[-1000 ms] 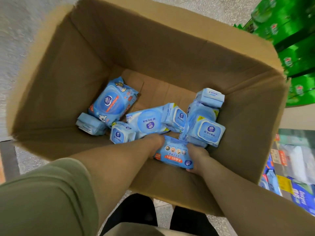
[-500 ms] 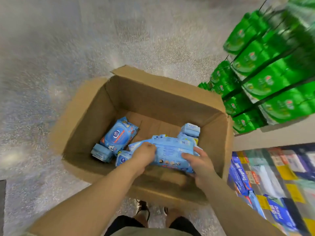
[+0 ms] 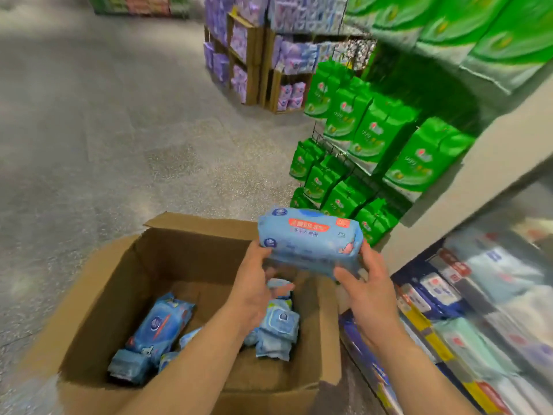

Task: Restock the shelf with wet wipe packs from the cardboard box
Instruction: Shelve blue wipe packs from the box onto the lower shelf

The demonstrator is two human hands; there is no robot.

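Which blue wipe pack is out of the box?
The pack with the red stripe, held by both hands above the box; the others lie inside.

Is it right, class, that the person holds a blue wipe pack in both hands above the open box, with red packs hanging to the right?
Not quite: the head view shows the hanging packs are green, not red. Both the left hand and right hand do hold the blue wipe pack above the open box.

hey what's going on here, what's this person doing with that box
A person is restocking a shop shelf. Both the left hand and the right hand hold one blue wet wipe pack, lifted above the open cardboard box on the floor. More blue packs lie at the box's bottom. The shelf with packaged goods sits to the right; the held pack has not reached it yet.
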